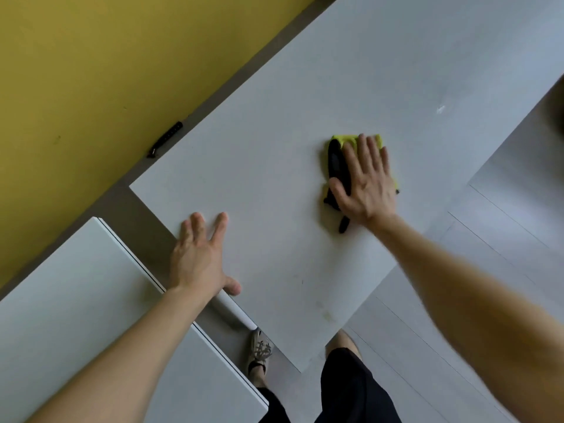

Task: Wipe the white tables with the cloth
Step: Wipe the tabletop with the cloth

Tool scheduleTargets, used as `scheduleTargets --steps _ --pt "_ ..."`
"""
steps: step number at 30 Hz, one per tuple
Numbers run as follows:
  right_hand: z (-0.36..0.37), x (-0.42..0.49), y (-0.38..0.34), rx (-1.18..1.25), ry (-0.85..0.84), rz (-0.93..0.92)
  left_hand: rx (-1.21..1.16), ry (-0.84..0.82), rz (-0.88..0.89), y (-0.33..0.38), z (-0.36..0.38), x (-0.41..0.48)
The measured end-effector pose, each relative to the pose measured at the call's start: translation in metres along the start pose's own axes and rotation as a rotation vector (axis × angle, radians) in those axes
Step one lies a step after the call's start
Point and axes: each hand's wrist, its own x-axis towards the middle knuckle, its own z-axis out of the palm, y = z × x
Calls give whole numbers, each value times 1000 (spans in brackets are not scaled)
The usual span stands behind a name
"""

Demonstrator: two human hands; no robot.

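1. I read the cloth (335, 160), yellow-green with a black part, as lying flat on the larger white table (274, 132), toward its right side and in from every edge.
2. The right hand (366, 184) lies palm-down on the cloth with its fingers straight. It presses on the cloth and does not curl round it. Yellow-green fabric shows past the fingertips, and a black tail sticks out beside the wrist.
3. The left hand (198, 257) rests palm-down on the same table at its left edge, fingers spread and straight, thumb at the edge. It holds nothing.
4. A second white table (76, 300) sits at lower left under the left forearm. A strip of grey floor (143, 215) separates it from the first table.
5. In that gap I see a white table leg (235, 312) just below the left thumb, and a shoe (259, 352) nearer to me.
6. A long black object (166, 138) lies at the foot of the yellow wall (76, 71), just beyond the table's far edge. I cannot tell what it is.
7. A small white mark (440, 109) shows on the tabletop beyond the cloth, to its upper right and well apart from it.
8. Black shorts (351, 392) stand at the table's near corner.
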Motion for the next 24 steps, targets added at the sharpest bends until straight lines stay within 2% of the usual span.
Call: scheduleTargets --steps 2,5,7,9,11,14,16,18,19,21,24 --pt "10 -64 -59 60 4 -40 9 1 8 -1 -2 -2" --pt "14 -159 -135 133 -137 -316 20 16 33 -2 -2 -3" --pt "13 -189 -132 114 -205 -477 32 34 54 -4 0 -2" --pt "10 -186 -97 78 -213 -507 45 52 69 -6 3 -1" --pt "3 -167 -59 34 -139 -321 58 70 88 -8 6 0" --pt "-1 -137 -28 -38 -4 124 76 107 102 -12 9 0" --pt "9 -131 -49 -23 52 323 70 136 108 -12 10 1" --pt "20 -148 -105 -3 120 394 71 154 101 -11 11 3" --pt "25 -164 -137 24 116 316 73 161 93 -11 11 3" --pt "35 -201 -180 72 16 -5 69 165 95 -10 11 5" --pt "30 -206 -150 108 -123 -433 74 161 119 -10 10 5"
